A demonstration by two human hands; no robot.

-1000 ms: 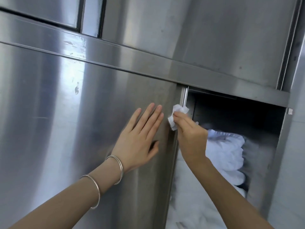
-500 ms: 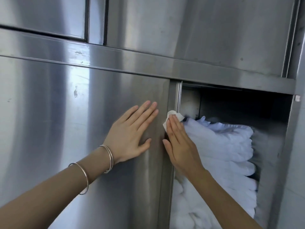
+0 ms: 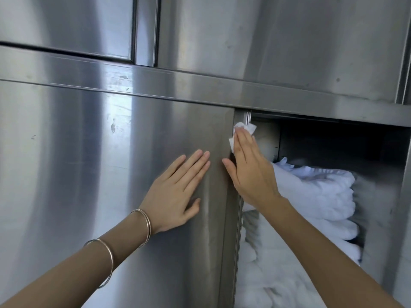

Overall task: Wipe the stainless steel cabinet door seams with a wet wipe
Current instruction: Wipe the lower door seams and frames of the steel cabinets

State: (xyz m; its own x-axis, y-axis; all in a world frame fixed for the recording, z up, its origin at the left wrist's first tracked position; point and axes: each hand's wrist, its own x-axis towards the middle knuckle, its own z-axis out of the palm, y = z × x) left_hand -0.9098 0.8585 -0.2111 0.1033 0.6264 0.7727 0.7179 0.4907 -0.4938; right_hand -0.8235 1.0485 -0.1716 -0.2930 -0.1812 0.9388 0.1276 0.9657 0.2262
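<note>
My right hand (image 3: 251,174) flat, pressing wipe (image 3: 239,126) on edge of door (image 3: 111,174); left hand (image 3: 175,194) spread on door. Wipe limp, slick: pin flat.

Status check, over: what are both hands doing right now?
Left hand flat on door. Right hand presses wipe on door edge near top. White cloths inside, not blocking.

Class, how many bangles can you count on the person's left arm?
2. The wrist bangle sits just behind the left hand; the forearm bangle circles the arm nearer the elbow. More could lie out of frame.
</note>
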